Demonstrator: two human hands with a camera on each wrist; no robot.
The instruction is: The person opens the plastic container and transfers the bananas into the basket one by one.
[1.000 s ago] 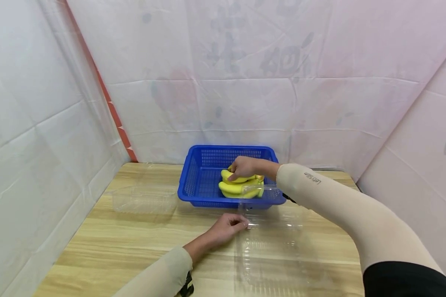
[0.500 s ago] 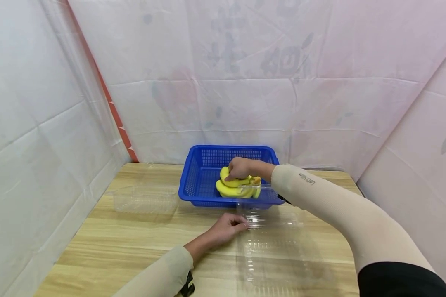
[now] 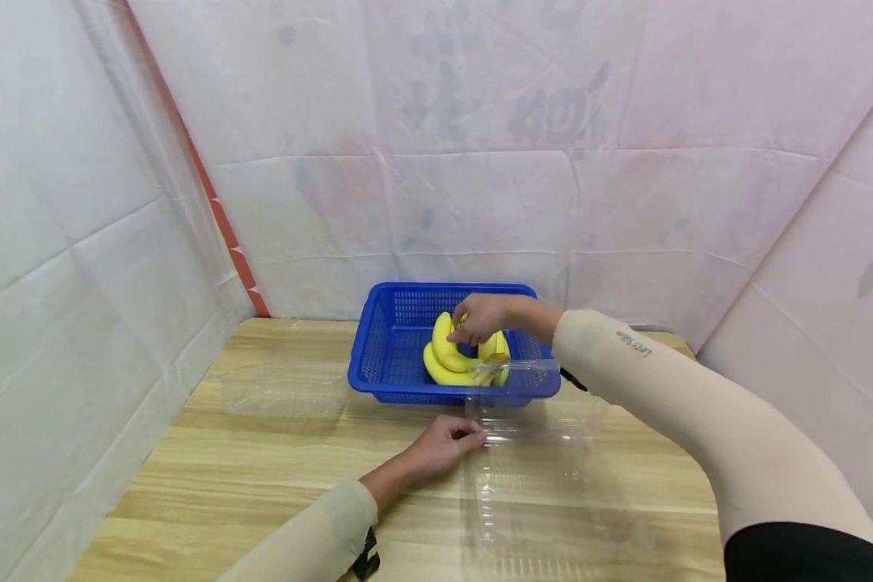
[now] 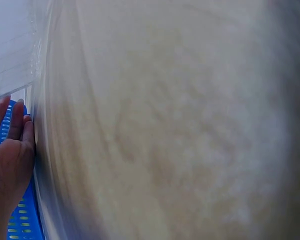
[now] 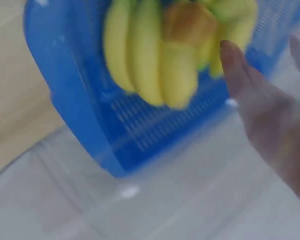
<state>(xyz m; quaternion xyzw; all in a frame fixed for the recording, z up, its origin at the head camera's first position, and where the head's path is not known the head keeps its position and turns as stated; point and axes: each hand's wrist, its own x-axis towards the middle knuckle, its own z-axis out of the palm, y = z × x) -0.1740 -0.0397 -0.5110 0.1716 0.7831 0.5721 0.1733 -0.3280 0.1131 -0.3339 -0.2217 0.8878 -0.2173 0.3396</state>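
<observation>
Bananas in bunches lie toward the right side of a blue plastic basket. My right hand is over them from the right, its fingertips close to the yellow peel. In the right wrist view its thumb and fingers stand apart beside the bananas, with nothing seen between them; whether they touch is unclear. My left hand pinches the edge of an opened clear plastic clamshell box with thumb and fingers. The clamshell's upper edge overlaps the basket's front rim in the head view.
A second clear plastic box stands on the wooden table left of the basket. White sheeting hangs behind and on both sides. The table surface fills much of the left wrist view.
The upper bananas have turned, one tip now pointing up and away. My right hand has risen slightly and shifted right from them. The left hand stays at the clamshell's edge.
</observation>
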